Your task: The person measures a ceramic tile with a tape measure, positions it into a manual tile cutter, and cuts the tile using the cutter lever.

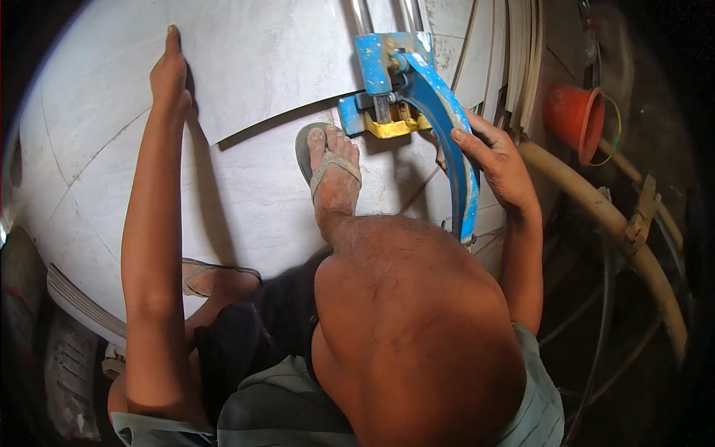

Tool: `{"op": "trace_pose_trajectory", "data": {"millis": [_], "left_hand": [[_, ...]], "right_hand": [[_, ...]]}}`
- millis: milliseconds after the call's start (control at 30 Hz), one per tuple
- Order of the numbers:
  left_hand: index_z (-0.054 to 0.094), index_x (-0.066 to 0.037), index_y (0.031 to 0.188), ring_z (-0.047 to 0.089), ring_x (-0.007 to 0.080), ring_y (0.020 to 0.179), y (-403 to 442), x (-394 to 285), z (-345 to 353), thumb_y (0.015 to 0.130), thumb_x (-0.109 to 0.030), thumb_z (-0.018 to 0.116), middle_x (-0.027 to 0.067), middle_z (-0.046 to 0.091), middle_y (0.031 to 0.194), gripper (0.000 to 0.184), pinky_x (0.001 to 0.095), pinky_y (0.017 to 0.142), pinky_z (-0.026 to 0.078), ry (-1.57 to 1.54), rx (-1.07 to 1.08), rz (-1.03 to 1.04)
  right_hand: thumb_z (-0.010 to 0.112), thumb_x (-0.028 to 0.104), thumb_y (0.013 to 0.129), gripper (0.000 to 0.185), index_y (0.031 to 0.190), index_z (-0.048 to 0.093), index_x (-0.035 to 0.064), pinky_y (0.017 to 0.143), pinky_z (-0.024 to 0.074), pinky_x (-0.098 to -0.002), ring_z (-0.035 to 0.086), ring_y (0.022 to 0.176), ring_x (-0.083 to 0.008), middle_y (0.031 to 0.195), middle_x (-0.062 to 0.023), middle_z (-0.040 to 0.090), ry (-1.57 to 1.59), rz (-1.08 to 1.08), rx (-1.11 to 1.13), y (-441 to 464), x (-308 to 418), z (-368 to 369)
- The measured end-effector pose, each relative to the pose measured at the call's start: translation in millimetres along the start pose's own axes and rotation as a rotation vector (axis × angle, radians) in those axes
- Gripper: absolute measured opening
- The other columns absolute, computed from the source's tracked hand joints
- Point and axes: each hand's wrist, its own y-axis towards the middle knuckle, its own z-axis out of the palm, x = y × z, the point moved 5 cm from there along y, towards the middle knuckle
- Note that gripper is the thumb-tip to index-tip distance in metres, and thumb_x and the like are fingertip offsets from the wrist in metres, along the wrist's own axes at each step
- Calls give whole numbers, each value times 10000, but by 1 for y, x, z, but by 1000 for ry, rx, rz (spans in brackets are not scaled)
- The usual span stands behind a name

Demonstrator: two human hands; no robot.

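Note:
My right hand (497, 160) is wrapped round the curved blue handle (456, 123) of a manual tile cutter, thumb on top. The cutter's blue carriage (376, 63) rides on two metal rails (363, 15), with a yellow part (398, 127) below it. A large pale grey tile (268, 63) lies under the cutter, its near edge casting a shadow. At the tile's left edge is my left hand (170, 74), seen side-on with one finger stretched forward; its other fingers are mostly hidden.
My sandalled foot (335, 171) stands close to the cutter on the pale tiled floor (257, 186). To the right are a red bucket (570, 119), a thick bent pole (603, 208) and upright tile strips (527, 59). Stacked tiles (82, 302) lie at lower left.

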Motion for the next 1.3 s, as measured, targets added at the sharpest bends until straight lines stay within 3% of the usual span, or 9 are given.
{"op": "trace_pose_trajectory", "data": {"millis": [133,167,267,467,733,767,900,1000,1300], "left_hand": [[629,134,1236,638,270,1106,-14,-6,-5,931,-576,645,218,669,1221,773,372,1007,473,89,18,39],[677,112,1084,592,221,916,-11,-5,-6,900,-625,647,159,682,1003,760,333,881,463,71,18,96],[666,136,1102,621,240,905,12,3,-9,901,-589,665,173,691,1013,753,337,873,485,182,47,98],[587,188,1226,663,295,1035,6,-5,5,859,-525,741,223,676,1184,817,380,926,514,-144,31,-44],[631,195,1140,662,263,1035,11,-11,8,866,-485,752,216,693,1140,742,373,903,518,-226,133,18],[639,187,1131,661,258,1019,14,-6,3,867,-485,751,210,694,1131,731,372,897,518,-215,132,58],[692,85,1097,619,202,874,14,11,-19,891,-487,734,130,694,1048,610,352,807,518,-9,173,211],[690,69,1111,625,175,853,-15,17,-39,917,-483,704,112,696,1035,586,323,780,522,102,111,98],[674,73,1174,611,150,895,-36,24,-47,948,-568,626,91,687,995,682,291,838,477,222,3,225]], "right_hand": [[637,278,1001,477,1396,582,16,763,532,-265,635,819,-106,963,-38,660,19,113,-11,-2,5,3],[634,271,1003,475,1398,578,13,761,537,-267,640,818,-109,972,-42,666,13,126,-9,-1,4,1],[620,269,1012,477,1408,557,10,774,556,-271,680,870,-139,1030,-66,686,50,184,-34,-4,9,5],[572,309,1030,494,1413,535,-1,885,522,-295,659,953,-155,1199,-99,669,-48,230,-90,-6,8,3],[557,345,1040,536,1466,484,29,796,541,-277,665,949,-134,1214,-85,674,34,173,-110,-12,6,13],[611,376,1012,567,1460,500,47,719,560,-276,679,833,-130,982,-87,700,64,126,-189,-13,10,17],[593,408,1015,584,1465,499,48,674,555,-279,668,773,-121,898,-87,703,-4,98,-149,-10,6,16],[599,428,1007,603,1459,505,41,672,551,-279,664,769,-124,886,-86,701,-45,42,-135,-7,-2,10],[531,388,1031,620,1515,431,15,755,545,-300,684,916,-177,1148,-108,666,152,-95,-77,-57,-31,3]]}}
